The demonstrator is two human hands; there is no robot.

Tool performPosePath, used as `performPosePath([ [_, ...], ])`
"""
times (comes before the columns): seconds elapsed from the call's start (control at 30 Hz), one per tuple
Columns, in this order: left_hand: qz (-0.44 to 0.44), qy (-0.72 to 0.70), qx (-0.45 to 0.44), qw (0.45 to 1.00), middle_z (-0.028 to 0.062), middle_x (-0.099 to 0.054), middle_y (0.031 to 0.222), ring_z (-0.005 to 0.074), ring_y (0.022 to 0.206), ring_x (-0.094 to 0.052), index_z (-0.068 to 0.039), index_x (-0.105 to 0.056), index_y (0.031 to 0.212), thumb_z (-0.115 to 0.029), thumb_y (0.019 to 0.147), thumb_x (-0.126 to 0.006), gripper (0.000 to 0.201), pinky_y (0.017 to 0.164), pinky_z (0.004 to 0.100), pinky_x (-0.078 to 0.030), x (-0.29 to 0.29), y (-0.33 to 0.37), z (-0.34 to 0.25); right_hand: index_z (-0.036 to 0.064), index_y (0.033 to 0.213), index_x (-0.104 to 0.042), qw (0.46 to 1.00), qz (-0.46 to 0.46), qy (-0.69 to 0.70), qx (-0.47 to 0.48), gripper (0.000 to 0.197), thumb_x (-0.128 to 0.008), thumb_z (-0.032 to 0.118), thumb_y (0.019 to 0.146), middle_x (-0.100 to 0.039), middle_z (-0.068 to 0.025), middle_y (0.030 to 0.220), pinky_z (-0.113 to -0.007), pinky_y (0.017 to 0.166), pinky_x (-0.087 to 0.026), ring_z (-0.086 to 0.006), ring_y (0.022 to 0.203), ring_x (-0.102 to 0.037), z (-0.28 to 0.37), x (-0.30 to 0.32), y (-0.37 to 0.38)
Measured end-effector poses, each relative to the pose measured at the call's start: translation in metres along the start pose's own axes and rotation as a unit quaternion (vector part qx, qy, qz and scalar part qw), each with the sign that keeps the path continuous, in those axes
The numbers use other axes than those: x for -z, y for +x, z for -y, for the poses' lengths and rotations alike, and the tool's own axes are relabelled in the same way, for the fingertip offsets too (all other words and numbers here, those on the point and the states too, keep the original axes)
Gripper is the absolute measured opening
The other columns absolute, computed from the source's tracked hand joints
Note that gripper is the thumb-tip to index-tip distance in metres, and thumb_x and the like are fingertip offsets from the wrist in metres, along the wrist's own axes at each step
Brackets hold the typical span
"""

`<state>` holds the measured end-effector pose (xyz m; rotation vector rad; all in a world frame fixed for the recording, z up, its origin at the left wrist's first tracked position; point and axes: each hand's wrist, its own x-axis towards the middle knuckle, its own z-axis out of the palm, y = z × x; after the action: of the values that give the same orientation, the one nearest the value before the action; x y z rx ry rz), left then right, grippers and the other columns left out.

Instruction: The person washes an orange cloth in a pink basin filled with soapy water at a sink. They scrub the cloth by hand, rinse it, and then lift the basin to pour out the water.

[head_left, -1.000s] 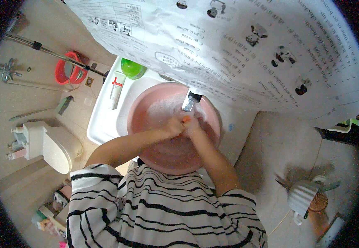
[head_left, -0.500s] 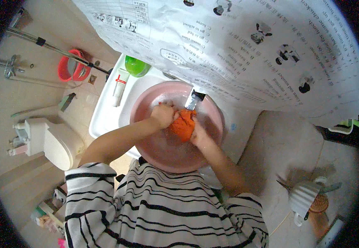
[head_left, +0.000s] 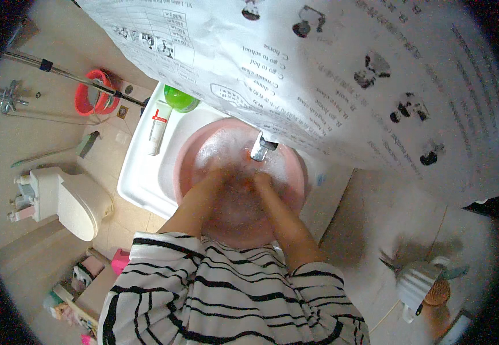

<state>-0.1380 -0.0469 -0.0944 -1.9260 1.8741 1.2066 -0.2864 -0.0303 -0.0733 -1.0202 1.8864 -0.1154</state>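
Observation:
A pink basin [head_left: 183, 178] of soapy, frothy water stands in the white sink, under the metal faucet [head_left: 258, 148]. Both my arms reach down into it. My left hand [head_left: 224, 172] is dipped in the water, its fingers hidden by water and foam. To its right, my right hand [head_left: 263, 180] is also low in the water, its fingers not clear. Between and just beyond the hands, bits of an orange cloth [head_left: 249, 154] show through the suds. Most of the cloth is under water, and whether either hand grips it is hidden.
On the white sink counter [head_left: 136, 172], left of the basin, lie a white tube [head_left: 158, 131] and a green bottle [head_left: 180, 99]. A large printed paper sheet [head_left: 318, 63] hangs beyond the basin. A toilet [head_left: 77, 210] and red bucket [head_left: 95, 95] stand at left.
Both hands have gone down into the water with the orange cloth, which was bunched up between them above the surface. My left forearm now points more straight ahead.

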Motion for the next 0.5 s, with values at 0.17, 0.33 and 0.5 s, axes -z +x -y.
performPosePath([
  [0.17, 0.019, -0.021, 0.006, 1.0, 0.0129, -0.059, 0.102, 0.024, 0.092, -0.058, -0.006, -0.06, 0.106, -0.027, 0.075, -0.065, 0.037, 0.077, 0.0375, -0.048, 0.007, -0.002, 0.003, 0.0056, 0.119, -0.051, 1.0, 0.007, 0.002, 0.005, 0.046, -0.042, 0.039, 0.089, -0.054, -0.014, 0.117, -0.042, 0.089, -0.043, -0.026, 0.106, -0.053, -0.012, 0.003, -0.003],
  [0.33, 0.021, -0.154, -0.044, 0.987, 0.0128, -0.063, 0.095, 0.0229, 0.086, -0.06, -0.007, -0.063, 0.101, -0.024, 0.073, -0.067, 0.033, 0.076, 0.0366, -0.048, 0.039, -0.014, -0.017, 0.0046, 0.117, -0.053, 0.983, 0.05, 0.175, 0.004, 0.045, -0.046, 0.038, 0.087, -0.055, -0.0148, 0.115, -0.042, 0.088, -0.043, -0.0269, 0.104, -0.053, -0.021, 0.029, 0.001],
  [0.5, -0.114, -0.193, -0.271, 0.936, 0.0111, -0.063, 0.091, 0.0239, 0.087, -0.06, -0.007, -0.063, 0.089, -0.021, 0.071, -0.068, 0.024, 0.079, 0.0391, -0.047, 0.064, -0.105, -0.033, 0.0051, 0.116, -0.053, 0.822, 0.207, 0.526, -0.071, 0.042, -0.041, 0.035, 0.09, -0.055, -0.0125, 0.114, -0.041, 0.087, -0.045, -0.0264, 0.102, -0.054, 0.057, 0.05, -0.084],
])
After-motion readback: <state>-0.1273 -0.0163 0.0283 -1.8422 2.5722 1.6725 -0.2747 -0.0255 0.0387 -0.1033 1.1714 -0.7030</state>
